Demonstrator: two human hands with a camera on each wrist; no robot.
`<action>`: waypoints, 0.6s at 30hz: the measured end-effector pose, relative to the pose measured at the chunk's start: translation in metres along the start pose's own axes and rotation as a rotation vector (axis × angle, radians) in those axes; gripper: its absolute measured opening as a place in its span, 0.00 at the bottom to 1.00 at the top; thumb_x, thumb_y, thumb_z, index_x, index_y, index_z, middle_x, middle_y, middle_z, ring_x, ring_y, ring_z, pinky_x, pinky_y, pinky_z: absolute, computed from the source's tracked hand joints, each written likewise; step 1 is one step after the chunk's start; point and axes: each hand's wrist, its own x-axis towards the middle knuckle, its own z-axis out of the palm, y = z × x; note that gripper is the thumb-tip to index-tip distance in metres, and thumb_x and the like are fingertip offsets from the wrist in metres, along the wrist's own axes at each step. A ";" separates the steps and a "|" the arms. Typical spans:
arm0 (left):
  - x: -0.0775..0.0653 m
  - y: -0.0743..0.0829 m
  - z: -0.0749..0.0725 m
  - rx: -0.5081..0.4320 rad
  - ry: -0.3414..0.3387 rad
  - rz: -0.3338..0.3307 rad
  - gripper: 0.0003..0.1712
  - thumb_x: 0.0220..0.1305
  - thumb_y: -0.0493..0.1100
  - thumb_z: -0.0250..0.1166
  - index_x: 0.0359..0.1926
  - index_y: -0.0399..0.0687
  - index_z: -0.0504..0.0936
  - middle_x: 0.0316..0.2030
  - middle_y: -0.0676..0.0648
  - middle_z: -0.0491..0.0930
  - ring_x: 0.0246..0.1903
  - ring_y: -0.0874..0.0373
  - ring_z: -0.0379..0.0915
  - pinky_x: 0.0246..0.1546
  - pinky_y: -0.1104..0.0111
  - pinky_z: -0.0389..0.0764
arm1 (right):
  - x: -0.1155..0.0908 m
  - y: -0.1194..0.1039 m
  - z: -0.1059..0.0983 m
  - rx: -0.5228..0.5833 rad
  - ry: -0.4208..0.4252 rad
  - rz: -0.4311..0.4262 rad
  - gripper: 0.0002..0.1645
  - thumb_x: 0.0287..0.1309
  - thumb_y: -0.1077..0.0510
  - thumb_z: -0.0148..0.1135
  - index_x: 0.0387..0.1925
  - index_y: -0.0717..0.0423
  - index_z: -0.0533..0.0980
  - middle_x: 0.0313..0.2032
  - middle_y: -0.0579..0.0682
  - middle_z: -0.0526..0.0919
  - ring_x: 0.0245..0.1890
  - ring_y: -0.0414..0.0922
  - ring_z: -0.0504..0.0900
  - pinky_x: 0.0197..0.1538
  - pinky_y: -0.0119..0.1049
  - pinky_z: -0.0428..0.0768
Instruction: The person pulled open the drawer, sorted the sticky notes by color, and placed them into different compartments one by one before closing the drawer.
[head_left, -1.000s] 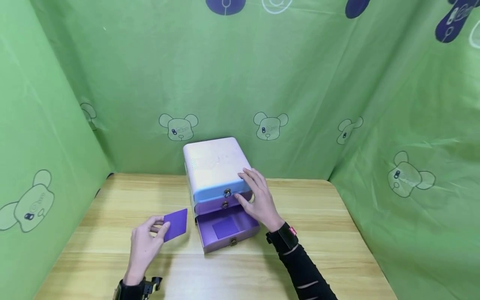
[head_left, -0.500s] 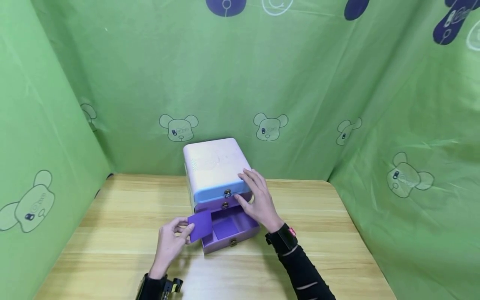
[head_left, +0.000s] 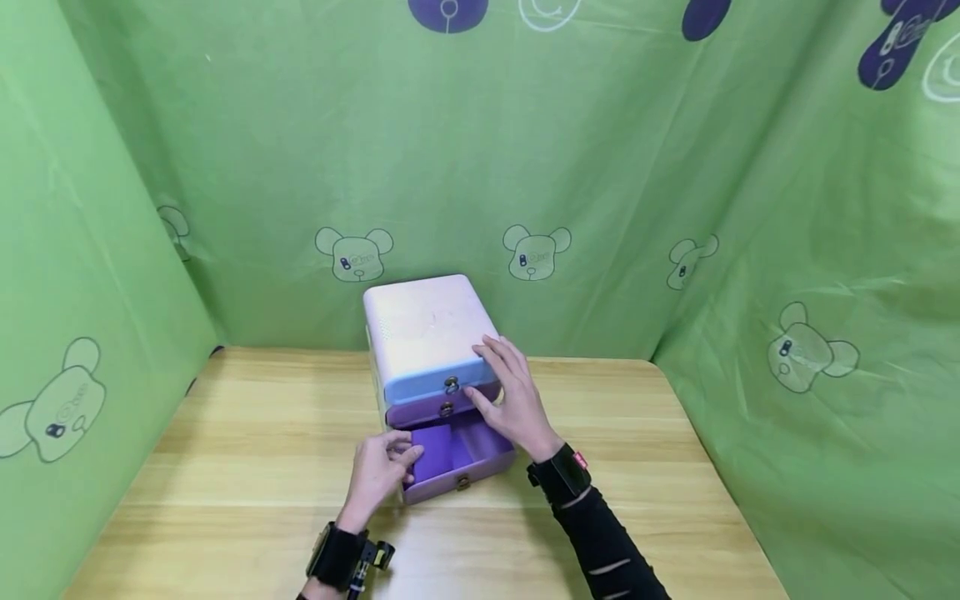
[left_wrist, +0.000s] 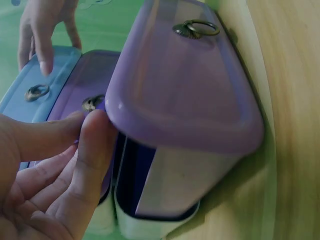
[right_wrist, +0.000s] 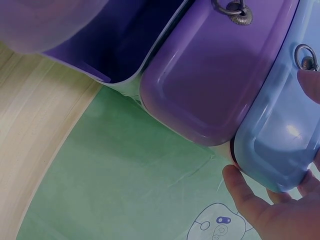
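A small drawer cabinet (head_left: pixel 427 329) with a pale top stands on the table, its blue top drawer (right_wrist: pixel 280 115) and purple middle drawer (right_wrist: pixel 210 70) pushed in. Its purple bottom drawer (head_left: pixel 480 473) is pulled out. My left hand (head_left: pixel 377 471) pinches a square purple card (head_left: pixel 431 452) between thumb and fingers, over the left part of that drawer. Part of another flat purple piece shows behind it inside the drawer. My right hand (head_left: pixel 517 404) rests on the cabinet's upper right front corner, fingertips on the top edge and side, thumb by the blue front.
The wooden table (head_left: pixel 637 467) extends on both sides of the cabinet. A green printed curtain (head_left: pixel 442 167) hangs behind and at both sides. Ring pulls (left_wrist: pixel 197 29) stick out from the drawer fronts.
My left hand has carried the purple card rightward, from beside the bottom drawer to over its left part. My right hand has stayed at the cabinet's corner.
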 end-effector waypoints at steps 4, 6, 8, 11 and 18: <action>0.005 0.003 0.007 0.038 0.000 -0.015 0.15 0.58 0.30 0.72 0.45 0.25 0.84 0.33 0.31 0.88 0.14 0.59 0.80 0.16 0.69 0.84 | 0.001 -0.001 0.000 -0.004 -0.003 0.006 0.42 0.52 0.57 0.77 0.68 0.53 0.71 0.72 0.58 0.69 0.76 0.60 0.60 0.77 0.64 0.61; 0.006 0.003 0.009 0.053 0.004 -0.026 0.15 0.57 0.31 0.72 0.45 0.25 0.84 0.32 0.32 0.88 0.13 0.59 0.80 0.15 0.70 0.83 | 0.002 -0.001 0.000 -0.003 -0.011 0.015 0.42 0.52 0.57 0.77 0.68 0.53 0.71 0.72 0.57 0.69 0.77 0.59 0.59 0.77 0.63 0.61; 0.007 0.004 0.012 0.058 0.008 -0.037 0.15 0.57 0.31 0.73 0.45 0.25 0.84 0.31 0.32 0.88 0.13 0.59 0.80 0.15 0.70 0.83 | 0.002 -0.001 0.000 0.001 -0.019 0.024 0.42 0.53 0.56 0.77 0.69 0.52 0.70 0.73 0.57 0.68 0.77 0.58 0.59 0.78 0.63 0.61; 0.009 0.003 0.015 0.055 0.006 -0.049 0.15 0.57 0.30 0.72 0.44 0.24 0.84 0.31 0.31 0.88 0.13 0.59 0.80 0.15 0.69 0.84 | 0.002 -0.001 0.000 0.001 -0.024 0.031 0.42 0.53 0.56 0.76 0.69 0.51 0.70 0.73 0.56 0.68 0.78 0.58 0.58 0.78 0.63 0.60; 0.015 -0.001 0.023 0.045 -0.009 -0.084 0.16 0.57 0.30 0.72 0.45 0.23 0.83 0.30 0.32 0.88 0.13 0.61 0.81 0.16 0.68 0.85 | 0.000 0.001 0.001 -0.006 -0.009 0.016 0.42 0.53 0.56 0.77 0.69 0.52 0.70 0.73 0.57 0.68 0.77 0.60 0.59 0.77 0.64 0.61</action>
